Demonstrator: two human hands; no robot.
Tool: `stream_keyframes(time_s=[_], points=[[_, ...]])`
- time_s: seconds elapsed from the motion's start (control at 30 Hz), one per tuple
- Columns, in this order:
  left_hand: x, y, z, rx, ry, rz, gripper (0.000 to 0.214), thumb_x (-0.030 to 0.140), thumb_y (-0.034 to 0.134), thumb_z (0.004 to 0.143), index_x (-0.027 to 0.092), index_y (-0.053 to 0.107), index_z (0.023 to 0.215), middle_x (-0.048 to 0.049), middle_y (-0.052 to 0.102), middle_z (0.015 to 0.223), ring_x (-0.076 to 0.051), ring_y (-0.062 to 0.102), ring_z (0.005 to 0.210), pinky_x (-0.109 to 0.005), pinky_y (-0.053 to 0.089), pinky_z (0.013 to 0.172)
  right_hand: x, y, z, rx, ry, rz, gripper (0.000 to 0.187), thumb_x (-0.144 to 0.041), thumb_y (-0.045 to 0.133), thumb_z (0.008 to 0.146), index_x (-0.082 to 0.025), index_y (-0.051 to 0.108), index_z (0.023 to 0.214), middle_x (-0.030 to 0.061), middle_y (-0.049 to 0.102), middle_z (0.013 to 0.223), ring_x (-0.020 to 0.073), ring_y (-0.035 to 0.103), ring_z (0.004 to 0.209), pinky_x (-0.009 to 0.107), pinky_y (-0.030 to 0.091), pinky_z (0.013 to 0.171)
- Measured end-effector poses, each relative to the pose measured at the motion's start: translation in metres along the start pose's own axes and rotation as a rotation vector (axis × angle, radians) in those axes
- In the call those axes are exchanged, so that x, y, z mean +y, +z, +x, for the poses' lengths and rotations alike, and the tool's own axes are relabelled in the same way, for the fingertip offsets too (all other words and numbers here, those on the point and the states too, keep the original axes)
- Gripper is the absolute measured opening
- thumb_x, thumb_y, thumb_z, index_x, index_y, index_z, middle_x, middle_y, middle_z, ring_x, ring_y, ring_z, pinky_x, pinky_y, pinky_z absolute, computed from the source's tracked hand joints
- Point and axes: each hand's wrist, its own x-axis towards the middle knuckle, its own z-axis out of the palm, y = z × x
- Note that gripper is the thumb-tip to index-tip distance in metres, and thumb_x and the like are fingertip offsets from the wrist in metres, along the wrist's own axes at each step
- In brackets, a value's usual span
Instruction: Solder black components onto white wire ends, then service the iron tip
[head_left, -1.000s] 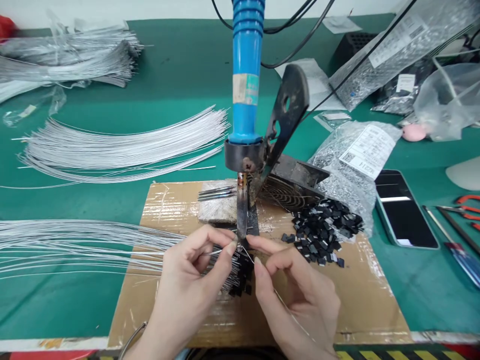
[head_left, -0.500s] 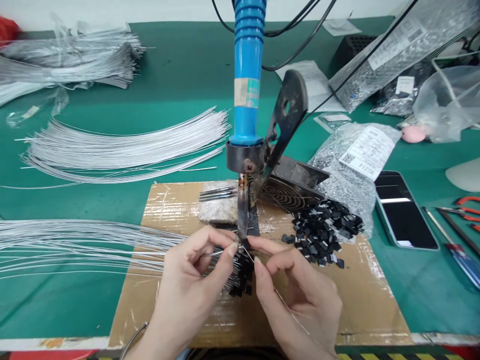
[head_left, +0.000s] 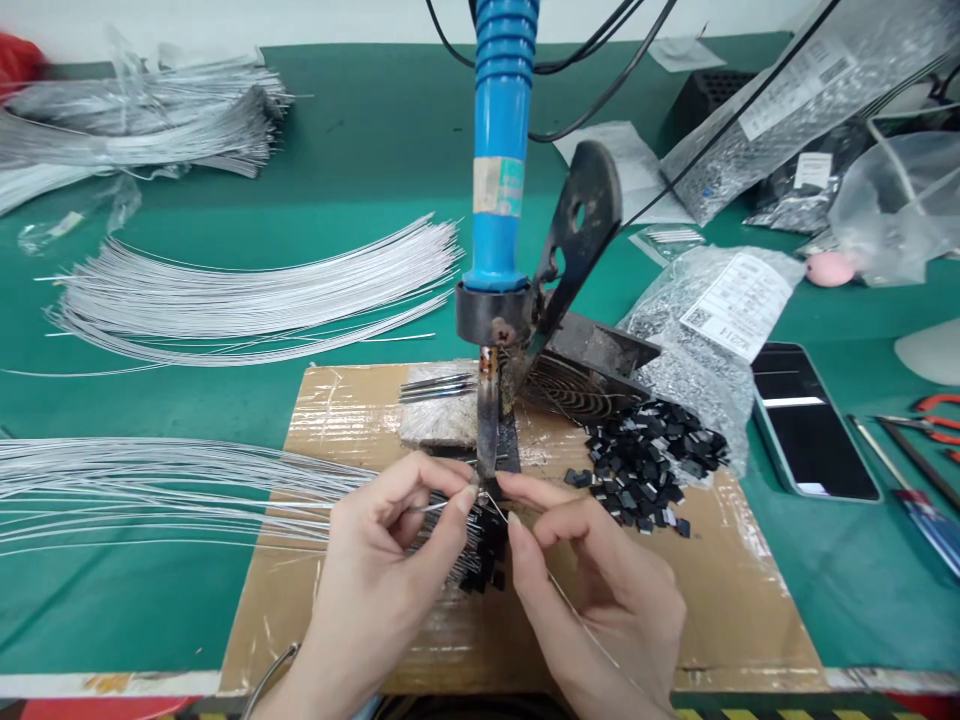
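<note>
A blue-handled soldering iron (head_left: 501, 150) points straight down in a black metal stand (head_left: 577, 220), its tip between my two hands. My left hand (head_left: 397, 550) is closed in a pinch on a thin white wire (head_left: 433, 508), its end right at the tip. My right hand (head_left: 600, 590) is closed on a thin strand of solder wire (head_left: 564, 600), which runs from the tip between thumb and forefinger and down across the palm. The exact joint at the tip is partly hidden by my fingertips. Just below lie black connector pieces (head_left: 487, 550) with wires attached.
Cardboard (head_left: 720, 610) covers the work area. Loose black pieces (head_left: 645, 465) are heaped at right, beside a fan (head_left: 577, 385) and a phone (head_left: 814, 420). White wire bundles (head_left: 262, 290) lie at left; more wires (head_left: 150, 480) reach under my left hand. Pliers (head_left: 934, 425) lie far right.
Both hands hold the same pinch at the iron tip. Only the camera view has shifted very slightly.
</note>
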Motion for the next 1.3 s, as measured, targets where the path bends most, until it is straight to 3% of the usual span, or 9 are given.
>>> stream_keyframes(time_s=[0.37, 0.63, 0.93, 1.1, 1.3], points=[[-0.0028, -0.0026, -0.0023, -0.010, -0.021, 0.009, 0.013, 0.022, 0.073, 0.092, 0.020, 0.073, 0.079, -0.0018, 0.077, 0.086, -0.011, 0.065, 0.064, -0.018, 0.046, 0.054, -0.0006, -0.0033, 0.0003, -0.040, 0.042, -0.015, 0.017, -0.017, 0.067, 0.100, -0.023, 0.063, 0.085, 0.0109, 0.081, 0.125, 0.0213, 0.082, 0.101, 0.027, 0.066, 0.089], [-0.0016, 0.0001, -0.0013, 0.001, -0.009, 0.022, 0.013, 0.022, 0.073, 0.093, 0.021, 0.073, 0.080, -0.0002, 0.076, 0.085, -0.009, 0.062, 0.061, -0.017, 0.043, 0.053, -0.0012, -0.0008, 0.0012, -0.005, 0.002, -0.033, 0.017, -0.016, 0.069, 0.098, -0.023, 0.063, 0.084, 0.0083, 0.082, 0.123, 0.0194, 0.083, 0.098, 0.026, 0.066, 0.088], [0.0008, 0.0001, -0.0028, 0.027, -0.024, 0.019, 0.013, 0.022, 0.075, 0.091, 0.020, 0.074, 0.079, -0.0042, 0.079, 0.091, -0.014, 0.070, 0.071, -0.019, 0.050, 0.057, -0.0022, 0.0002, 0.0017, 0.010, -0.041, -0.079, 0.017, -0.014, 0.070, 0.097, -0.024, 0.064, 0.084, 0.0070, 0.083, 0.118, 0.0188, 0.083, 0.091, 0.026, 0.067, 0.086], [0.0029, 0.0032, -0.0045, 0.046, -0.073, -0.002, 0.011, 0.023, 0.075, 0.091, 0.020, 0.074, 0.079, -0.0033, 0.078, 0.093, -0.014, 0.071, 0.073, -0.020, 0.052, 0.061, -0.0016, 0.0003, 0.0020, 0.006, -0.073, -0.070, 0.016, -0.012, 0.069, 0.097, -0.024, 0.064, 0.086, 0.0071, 0.082, 0.119, 0.0192, 0.083, 0.098, 0.025, 0.066, 0.086], [-0.0030, 0.0003, -0.0030, 0.017, -0.003, 0.033, 0.010, 0.022, 0.075, 0.091, 0.021, 0.075, 0.082, -0.0034, 0.079, 0.091, -0.013, 0.071, 0.071, -0.018, 0.051, 0.059, -0.0006, 0.0001, 0.0024, 0.008, -0.070, -0.081, 0.017, -0.013, 0.071, 0.096, -0.024, 0.064, 0.086, 0.0057, 0.083, 0.117, 0.0180, 0.083, 0.092, 0.024, 0.067, 0.085]])
